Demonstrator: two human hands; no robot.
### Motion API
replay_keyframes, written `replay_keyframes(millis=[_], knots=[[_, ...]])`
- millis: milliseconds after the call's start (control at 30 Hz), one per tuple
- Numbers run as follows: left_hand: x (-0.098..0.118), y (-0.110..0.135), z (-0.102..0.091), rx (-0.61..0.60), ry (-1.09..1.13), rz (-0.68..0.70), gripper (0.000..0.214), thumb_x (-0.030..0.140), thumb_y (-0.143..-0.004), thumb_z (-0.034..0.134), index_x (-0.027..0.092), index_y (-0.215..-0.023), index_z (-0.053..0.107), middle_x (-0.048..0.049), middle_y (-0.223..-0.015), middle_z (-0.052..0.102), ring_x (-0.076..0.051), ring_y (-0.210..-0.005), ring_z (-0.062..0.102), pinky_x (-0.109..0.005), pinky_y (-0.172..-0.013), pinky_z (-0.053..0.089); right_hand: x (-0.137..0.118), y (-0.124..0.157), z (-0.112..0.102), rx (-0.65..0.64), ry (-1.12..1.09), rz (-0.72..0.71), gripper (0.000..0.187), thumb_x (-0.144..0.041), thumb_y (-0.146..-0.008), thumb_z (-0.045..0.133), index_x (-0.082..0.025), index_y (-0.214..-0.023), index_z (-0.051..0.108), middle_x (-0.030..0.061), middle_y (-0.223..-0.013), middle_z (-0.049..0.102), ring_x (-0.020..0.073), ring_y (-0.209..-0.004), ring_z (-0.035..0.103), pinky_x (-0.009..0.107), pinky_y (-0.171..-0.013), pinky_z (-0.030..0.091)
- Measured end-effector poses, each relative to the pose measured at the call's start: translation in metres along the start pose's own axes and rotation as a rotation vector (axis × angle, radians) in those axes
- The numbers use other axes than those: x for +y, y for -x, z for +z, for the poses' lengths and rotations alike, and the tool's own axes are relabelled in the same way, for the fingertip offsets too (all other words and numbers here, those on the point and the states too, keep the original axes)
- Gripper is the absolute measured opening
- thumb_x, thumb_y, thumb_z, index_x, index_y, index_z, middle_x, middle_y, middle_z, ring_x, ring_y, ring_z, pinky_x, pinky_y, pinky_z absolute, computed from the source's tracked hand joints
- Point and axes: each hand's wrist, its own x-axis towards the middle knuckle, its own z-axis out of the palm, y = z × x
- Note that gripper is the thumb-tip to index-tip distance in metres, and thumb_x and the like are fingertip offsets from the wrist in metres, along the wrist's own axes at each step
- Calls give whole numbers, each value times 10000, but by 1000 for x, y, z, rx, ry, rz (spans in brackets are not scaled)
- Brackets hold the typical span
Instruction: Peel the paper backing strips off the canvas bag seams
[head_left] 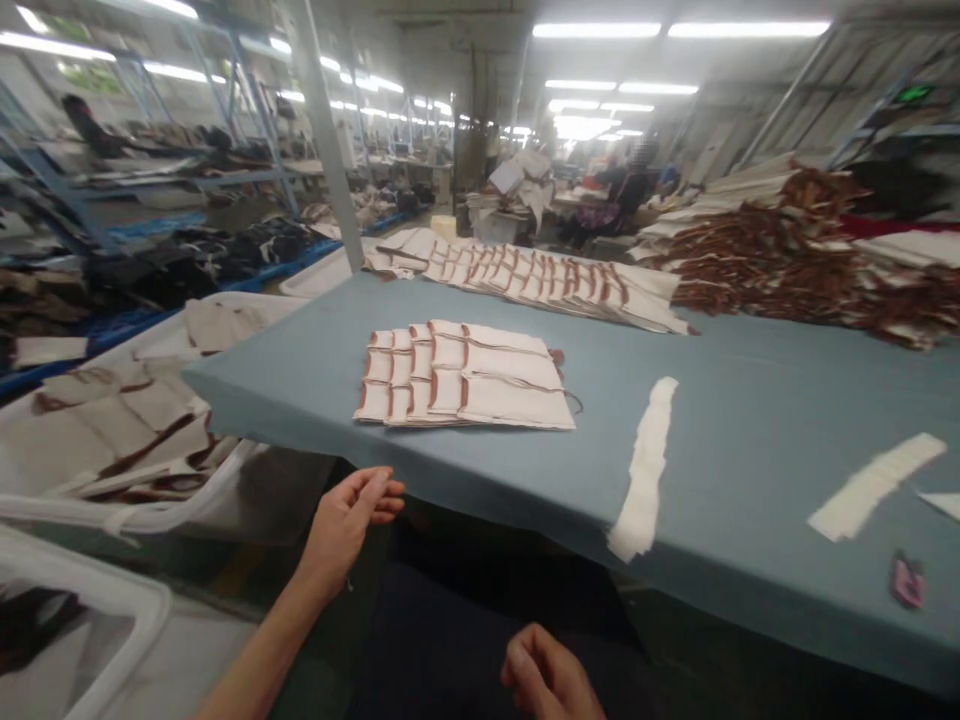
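Cream panels [510, 378] on tbl [750, 430], cream pcs [67, 435] in bin [169, 517]; L fingers [384, 505] released, R fingers [536, 640] can't tell.

Blue-green table [750, 430]: fabric stacks [510, 385], pale strips [646, 465], pink tool [908, 582].

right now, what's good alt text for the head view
A person's left hand and right hand, loosely curled and apparently empty, hover before a teal-covered table bearing overlapping brown-edged cream fabric panels and pale strips. White bins stand at left.
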Motion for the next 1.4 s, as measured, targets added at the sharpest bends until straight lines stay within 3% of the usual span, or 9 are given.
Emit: replay_keyframes(millis=[100, 200, 300, 433, 600, 767, 1033, 1267, 1400], knots=[[17, -36, 22, 46, -50, 106, 400, 517, -1132, 664, 167, -1316, 724, -89, -1183, 805, -233, -971, 806, -430, -856, 703, -41, -2, -11, 53, 150, -99, 456, -595, -1078, 534, -211, -874, 671, 39, -825, 738, 194, -770, 688, 303, -748, 488], [30, -64, 42, 109, -208, 277, 346, 463, -1112, 713, 172, -1299, 733, -82, -1192, 795, -237, -989, 793, -446, -889, 693, -101, -21, -28, 312, 327, -288, 324, -450, -1058, 571, -226, -840, 657, 5, -727, 706, 174, -666, 668, 281, -650, 470], [40, -87, 66, 123, -404, 507, 320, 420, -1084, 758, 185, -1301, 745, -100, -1308, 777, -283, -1157, 769, -524, -1025, 659, -163, -65, -52, 539, 595, -491, 224, -385, -1053, 594, -225, -944, 707, 44, -848, 778, 215, -794, 743, 313, -774, 569], [45, -114, 97, 125, -612, 733, 329, 397, -1072, 774, 189, -1326, 744, -115, -1403, 752, -317, -1276, 735, -579, -1107, 620, -222, -146, -81, 593, 747, -515, 223, -323, -1059, 653, -207, -1237, 720, 117, -1229, 819, 274, -1102, 770, 402, -991, 601], [30, -126, 108, 281, -765, 789, 373, 390, -1075, 766, 192, -1387, 717, -127, -1460, 725, -338, -1327, 711, -611, -1141, 594, -256, -224, -103, 492, 1005, -513, 348, -309, -1070, 741, -173, -1389, 707, 144, -1427, 743, 300, -1304, 713, 498, -1125, 593], [25, -122, 104, 307, -879, 787, 320, 389, -1082, 750, 190, -1332, 739, -121, -1418, 745, -327, -1306, 712, -599, -1150, 575, -252, -257, -109, 419, 1157, -490, 348, -387, -1094, 748, -184, -1375, 723, 120, -1419, 727, 287, -1242, 738, 523, -1062, 647], [32, -121, 105, 290, -985, 749, 325, 378, -1081, 753, 201, -1353, 733, -111, -1402, 746, -314, -1266, 724, -576, -1112, 602, -251, -245, -142, 668, 951, -605, 201, -338, -1121, 652, -156, -1172, 718, 91, -1099, 767, 260, -1044, 740, 468, -994, 606], [36, -125, 106, 320, -1009, 734, 314, 374, -1075, 768, 194, -1331, 739, -111, -1392, 749, -310, -1252, 734, -571, -1093, 623, -347, -202, -233, 1126, 499, -846, 327, -366, -1181, 273, -203, -1195, 556, 122, -1131, 686, 277, -1128, 674, 472, -1031, 531], [37, -125, 106, 321, -984, 732, 320, 378, -1073, 773, 190, -1329, 740, -112, -1393, 750, -310, -1246, 739, -571, -1088, 628, -395, -148, -238, 815, 87, -1133, 295, -484, -1123, 473, -249, -990, 592, 59, -975, 686, 242, -1020, 695, 412, -927, 596]])
